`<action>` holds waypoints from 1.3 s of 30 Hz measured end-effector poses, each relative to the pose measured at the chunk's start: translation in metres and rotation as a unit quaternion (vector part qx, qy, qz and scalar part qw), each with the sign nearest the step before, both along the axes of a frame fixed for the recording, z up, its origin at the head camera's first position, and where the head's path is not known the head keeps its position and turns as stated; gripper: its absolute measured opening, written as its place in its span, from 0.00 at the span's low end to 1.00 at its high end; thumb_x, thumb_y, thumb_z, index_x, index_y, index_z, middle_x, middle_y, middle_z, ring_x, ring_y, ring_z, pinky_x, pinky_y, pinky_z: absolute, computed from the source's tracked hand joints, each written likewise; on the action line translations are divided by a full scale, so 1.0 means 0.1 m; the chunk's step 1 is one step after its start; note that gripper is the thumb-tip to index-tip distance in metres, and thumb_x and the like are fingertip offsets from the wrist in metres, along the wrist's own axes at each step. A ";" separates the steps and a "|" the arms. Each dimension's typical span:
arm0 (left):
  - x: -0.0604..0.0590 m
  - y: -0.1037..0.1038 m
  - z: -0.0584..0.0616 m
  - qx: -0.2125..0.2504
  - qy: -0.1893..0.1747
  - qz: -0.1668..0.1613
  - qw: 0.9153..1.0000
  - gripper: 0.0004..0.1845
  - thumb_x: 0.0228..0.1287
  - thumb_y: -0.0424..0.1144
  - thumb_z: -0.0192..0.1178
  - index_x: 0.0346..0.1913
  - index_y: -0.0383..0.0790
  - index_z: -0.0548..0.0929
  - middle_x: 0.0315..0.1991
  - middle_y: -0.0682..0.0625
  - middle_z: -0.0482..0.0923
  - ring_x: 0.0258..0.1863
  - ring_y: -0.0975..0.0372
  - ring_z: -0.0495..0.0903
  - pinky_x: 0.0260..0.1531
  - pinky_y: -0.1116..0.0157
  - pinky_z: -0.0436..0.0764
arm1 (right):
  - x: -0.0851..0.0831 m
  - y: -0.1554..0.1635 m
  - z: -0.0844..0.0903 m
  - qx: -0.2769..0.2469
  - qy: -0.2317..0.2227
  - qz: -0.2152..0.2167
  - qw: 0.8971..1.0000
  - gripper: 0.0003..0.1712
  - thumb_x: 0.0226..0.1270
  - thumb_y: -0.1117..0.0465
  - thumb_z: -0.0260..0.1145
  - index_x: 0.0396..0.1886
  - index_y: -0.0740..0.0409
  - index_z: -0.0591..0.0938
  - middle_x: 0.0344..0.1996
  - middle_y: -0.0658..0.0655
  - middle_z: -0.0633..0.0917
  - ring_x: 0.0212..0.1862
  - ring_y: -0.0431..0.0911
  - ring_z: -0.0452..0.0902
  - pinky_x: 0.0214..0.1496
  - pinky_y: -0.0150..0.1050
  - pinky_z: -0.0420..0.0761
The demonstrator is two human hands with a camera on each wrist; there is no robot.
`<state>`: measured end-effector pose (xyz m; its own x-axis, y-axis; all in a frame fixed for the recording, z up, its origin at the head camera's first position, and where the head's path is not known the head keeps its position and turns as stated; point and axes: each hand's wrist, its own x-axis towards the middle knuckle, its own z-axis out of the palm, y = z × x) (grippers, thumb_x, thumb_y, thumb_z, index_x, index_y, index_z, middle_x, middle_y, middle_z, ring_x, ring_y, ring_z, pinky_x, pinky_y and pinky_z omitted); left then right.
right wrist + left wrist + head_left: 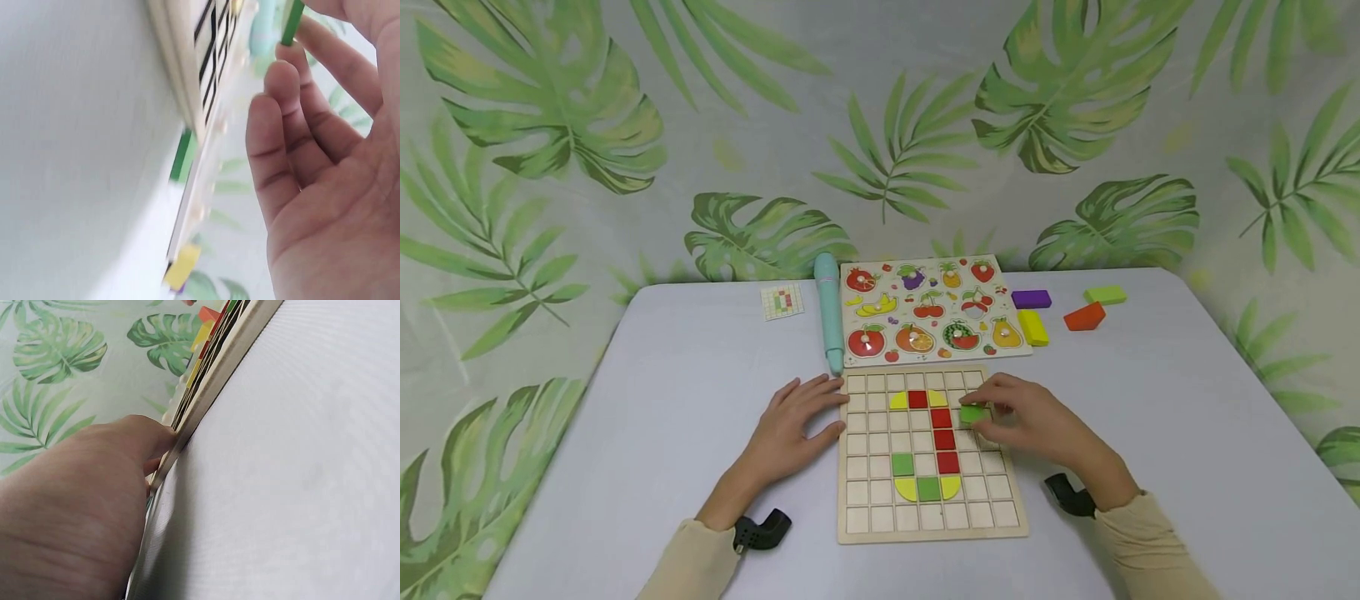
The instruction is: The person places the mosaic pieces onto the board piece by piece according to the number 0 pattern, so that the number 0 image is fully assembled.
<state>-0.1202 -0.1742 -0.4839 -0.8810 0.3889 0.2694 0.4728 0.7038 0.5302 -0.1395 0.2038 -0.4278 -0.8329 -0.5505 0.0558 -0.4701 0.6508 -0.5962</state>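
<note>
A wooden grid board (880,517) lies on the table between the hands. Several red tiles (943,439), yellow quarter-round tiles (906,489) and two green tiles (928,488) sit in its cells. Above the board's upper right part, my right hand (1033,421) pinches a green square tile (972,414) between thumb and fingers. The right wrist view shows that tile (292,24) on edge, apart from the board. My left hand (790,425) rests at the board's left edge, fingers extended; in the left wrist view its thumb (153,434) touches the side of the frame.
Behind the board lies a fruit peg puzzle (1015,351), with a teal pen-shaped device (830,308) along its left side. A small pattern card (782,302) is further left. Purple (1032,299), yellow (1033,327), orange-red (1085,317) and green (1106,295) blocks lie at the back right.
</note>
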 end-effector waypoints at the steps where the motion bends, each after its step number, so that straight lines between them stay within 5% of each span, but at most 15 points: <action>1: 0.00 0.00 0.00 0.001 0.001 -0.001 1.000 0.22 0.69 0.48 0.67 0.64 0.49 0.83 0.72 0.53 0.74 0.77 0.54 0.66 0.78 0.45 0.56 | 0.01 -0.04 0.01 -0.001 -0.002 0.002 1.000 0.17 0.63 0.57 0.77 0.53 0.46 0.89 0.44 0.41 0.83 0.40 0.41 0.77 0.41 0.34 0.82; 10: 0.01 0.00 0.01 0.000 -0.003 0.000 1.000 0.22 0.69 0.47 0.67 0.64 0.48 0.83 0.72 0.53 0.74 0.77 0.54 0.66 0.79 0.45 0.56 | 0.09 -0.33 0.00 -0.001 -0.010 0.019 1.000 0.17 0.66 0.55 0.75 0.55 0.45 0.88 0.44 0.40 0.82 0.38 0.42 0.75 0.36 0.31 0.78; 26: 0.01 0.00 0.01 -0.001 -0.001 -0.001 1.000 0.22 0.69 0.48 0.67 0.64 0.49 0.83 0.72 0.53 0.74 0.77 0.55 0.66 0.78 0.45 0.56 | 0.23 -0.74 -0.05 0.044 0.049 0.046 0.997 0.10 0.66 0.49 0.75 0.45 0.41 0.90 0.46 0.42 0.85 0.48 0.39 0.79 0.53 0.41 0.85; 39: 0.00 -0.01 -0.02 -0.002 0.009 0.000 1.000 0.22 0.69 0.47 0.67 0.64 0.49 0.83 0.72 0.52 0.75 0.76 0.53 0.67 0.78 0.43 0.57 | 0.25 -0.80 -0.05 0.076 0.076 0.041 0.993 0.09 0.64 0.49 0.76 0.43 0.43 0.92 0.43 0.43 0.85 0.45 0.39 0.78 0.51 0.39 0.86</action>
